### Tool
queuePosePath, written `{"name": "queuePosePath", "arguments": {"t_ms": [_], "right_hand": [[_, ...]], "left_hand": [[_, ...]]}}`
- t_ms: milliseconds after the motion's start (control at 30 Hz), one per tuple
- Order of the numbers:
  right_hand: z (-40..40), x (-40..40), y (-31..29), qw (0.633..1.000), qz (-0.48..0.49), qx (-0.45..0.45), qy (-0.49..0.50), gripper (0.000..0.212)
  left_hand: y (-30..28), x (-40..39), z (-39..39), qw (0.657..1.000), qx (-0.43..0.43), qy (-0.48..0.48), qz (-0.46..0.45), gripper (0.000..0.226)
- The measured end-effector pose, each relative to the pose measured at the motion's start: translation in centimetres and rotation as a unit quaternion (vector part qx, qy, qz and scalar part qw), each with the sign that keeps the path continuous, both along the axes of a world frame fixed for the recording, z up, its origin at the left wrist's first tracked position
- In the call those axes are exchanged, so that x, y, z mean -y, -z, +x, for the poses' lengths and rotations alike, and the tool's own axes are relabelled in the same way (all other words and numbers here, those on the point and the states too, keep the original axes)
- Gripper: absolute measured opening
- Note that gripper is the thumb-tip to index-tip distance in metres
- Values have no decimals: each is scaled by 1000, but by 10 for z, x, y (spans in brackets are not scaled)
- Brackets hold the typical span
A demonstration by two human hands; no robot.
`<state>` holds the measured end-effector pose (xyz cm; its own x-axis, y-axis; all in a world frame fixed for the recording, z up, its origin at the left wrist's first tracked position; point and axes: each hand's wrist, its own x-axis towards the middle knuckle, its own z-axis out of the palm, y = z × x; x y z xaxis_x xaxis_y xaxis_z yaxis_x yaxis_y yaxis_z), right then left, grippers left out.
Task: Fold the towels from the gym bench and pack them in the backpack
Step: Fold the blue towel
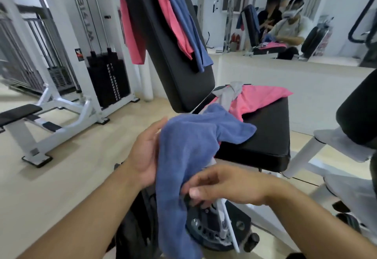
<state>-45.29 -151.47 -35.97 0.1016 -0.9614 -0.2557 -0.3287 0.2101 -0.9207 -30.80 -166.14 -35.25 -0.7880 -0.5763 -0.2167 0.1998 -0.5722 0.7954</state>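
A blue towel [183,156] hangs from the front of the black gym bench seat [265,136], one end still lying on the pad. My left hand [144,152] holds its left edge, fingers hidden behind the cloth. My right hand [220,187] pinches the towel's right edge lower down. A pink towel [263,97] and a grey cloth [232,91] lie on the seat behind it. Another pink towel [132,24] and a blue towel [183,14] drape over the upright backrest [173,65]. A black backpack [132,228] stands on the floor below my hands, mostly hidden.
The bench's white frame and adjustment disc [214,230] sit right under my right hand. A cable weight machine [108,75] and a flat bench [18,114] stand to the left. A second padded machine [359,116] is at the right. A wall mirror [285,14] reflects two people.
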Motion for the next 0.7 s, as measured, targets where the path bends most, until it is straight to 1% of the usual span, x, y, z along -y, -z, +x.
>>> {"name": "queuePosePath", "arguments": {"t_ms": [67, 100, 133, 200, 233, 300, 367, 433, 500, 567, 600, 633, 667, 700], "right_hand": [[-9, 10, -5, 996, 40, 2, 75, 39], [-14, 16, -8, 993, 42, 5, 115, 37], [-18, 21, -13, 990, 34, 8, 139, 31], [-26, 30, -21, 988, -4, 41, 149, 18], [-30, 35, -22, 987, -31, 70, 141, 19], [-35, 46, -19, 977, -95, 122, 146, 33], [-37, 56, -13, 958, -163, 137, 193, 32], [-37, 65, -8, 931, -206, 162, 253, 29], [-36, 69, -11, 903, -243, 183, 303, 30], [-36, 71, -19, 888, -266, 177, 330, 26], [-35, 72, -24, 889, -264, 163, 336, 25], [-35, 71, -27, 896, -254, 145, 335, 27], [-35, 70, -31, 910, -237, 129, 315, 29], [-34, 68, -34, 930, -216, 117, 274, 31]], "left_hand": [[3, 9, -1, 999, 19, 22, -34, 54], [5, 13, -2, 998, 25, 35, -41, 49], [6, 15, -4, 998, 28, 48, -41, 44], [12, 22, -7, 995, 22, 86, -46, 41], [15, 26, -9, 993, 12, 107, -51, 38], [20, 35, -12, 989, 4, 124, -77, 31], [22, 42, -14, 986, 10, 114, -123, 34], [22, 44, -14, 979, 6, 124, -164, 33], [18, 46, -14, 975, -19, 140, -170, 28], [12, 49, -13, 984, -36, 112, -137, 53], [9, 52, -13, 989, -29, 92, -112, 66], [5, 55, -12, 994, -2, 61, -89, 75], [3, 60, -13, 994, 44, 14, -103, 78], [4, 65, -14, 982, 99, -41, -155, 73]]}}
